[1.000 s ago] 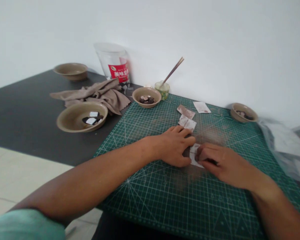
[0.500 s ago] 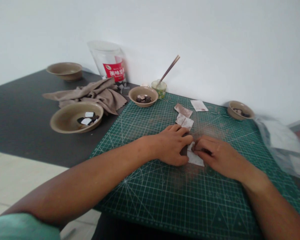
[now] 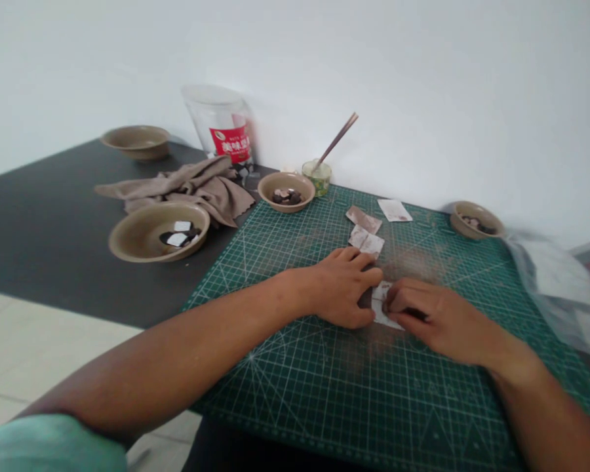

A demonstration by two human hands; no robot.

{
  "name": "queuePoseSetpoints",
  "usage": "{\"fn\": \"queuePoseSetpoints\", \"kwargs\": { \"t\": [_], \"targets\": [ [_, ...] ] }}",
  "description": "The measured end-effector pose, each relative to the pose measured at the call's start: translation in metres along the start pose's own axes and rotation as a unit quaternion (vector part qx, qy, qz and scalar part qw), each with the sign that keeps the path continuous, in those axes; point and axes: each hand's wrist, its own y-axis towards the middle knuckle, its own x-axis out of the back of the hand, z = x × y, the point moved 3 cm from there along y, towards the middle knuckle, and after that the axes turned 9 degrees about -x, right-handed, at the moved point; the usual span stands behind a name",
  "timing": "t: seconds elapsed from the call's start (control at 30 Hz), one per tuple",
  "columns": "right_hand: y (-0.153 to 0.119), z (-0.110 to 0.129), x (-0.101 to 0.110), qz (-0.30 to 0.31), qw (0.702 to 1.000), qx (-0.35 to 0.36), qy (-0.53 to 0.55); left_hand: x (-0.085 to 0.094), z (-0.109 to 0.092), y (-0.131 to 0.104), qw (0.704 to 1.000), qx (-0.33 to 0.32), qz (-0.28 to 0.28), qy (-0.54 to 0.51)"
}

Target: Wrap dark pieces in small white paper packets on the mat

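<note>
On the green cutting mat (image 3: 295, 367) lies a small white sheet (image 3: 382, 316) with brownish smudges. My left hand (image 3: 344, 288) rests on the mat at its left side, fingers spread, thumb and index touching the sheet's edge. Over the sheet's right part, my right hand (image 3: 427, 314) is closed in a pinch, fingertips down against it. Whatever is between those fingertips looks small and dark and is mostly hidden. Just beyond my hands lie a smudged white sheet (image 3: 366, 241), a brown-stained sheet (image 3: 364, 219) and a cleaner white sheet (image 3: 394, 210).
Bowls with small dark pieces stand at the mat's back left (image 3: 286, 192) and back right (image 3: 476, 219). Left are a bowl with black and white pieces (image 3: 132, 239), a crumpled cloth (image 3: 187, 187), another bowl (image 3: 136, 141) and a clear jar (image 3: 221, 124). Chopsticks lean in a cup (image 3: 317, 177). A plastic bag (image 3: 560, 288) lies right.
My right hand has slid slightly down along the sheet, uncovering a brown smudge near its top. My left hand stays in place. The whole view has shifted a little.
</note>
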Motion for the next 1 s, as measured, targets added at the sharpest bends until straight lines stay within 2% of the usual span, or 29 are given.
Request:
{"fn": "queuePoseSetpoints", "kwargs": {
  "t": [0.07,0.23,0.4,0.53,0.6,0.7,0.77,0.93,1.0],
  "targets": [
    [0.001,0.000,-0.003,-0.005,1.000,0.008,0.004,0.000,0.000,0.000,1.000,0.001,-0.003,0.000],
    [0.000,-0.013,0.003,-0.076,0.995,-0.040,-0.050,0.000,0.000,0.000,1.000,-0.002,0.001,0.002],
    [-0.003,-0.003,-0.002,-0.008,1.000,-0.001,-0.021,0.001,0.000,0.000,1.000,-0.003,0.003,-0.002],
    [0.000,-0.007,0.000,-0.076,0.995,-0.034,-0.045,0.000,-0.001,0.000,1.000,0.002,0.003,0.004],
    [-0.001,-0.012,0.004,-0.081,0.994,-0.053,-0.058,0.001,0.000,0.000,1.000,0.003,0.004,0.006],
    [-0.003,-0.008,0.003,-0.016,0.999,-0.027,-0.033,0.001,-0.001,0.000,1.000,0.002,0.005,0.005],
    [-0.003,-0.002,0.001,0.000,1.000,-0.012,-0.012,0.001,-0.001,0.000,1.000,0.000,0.002,0.005],
    [0.001,-0.007,0.003,-0.085,0.994,-0.054,-0.040,0.001,-0.001,0.000,1.000,-0.003,-0.001,0.009],
    [0.000,-0.010,0.004,-0.075,0.995,-0.047,-0.046,0.000,0.000,0.000,1.000,-0.001,0.001,0.008]
  ]
}}
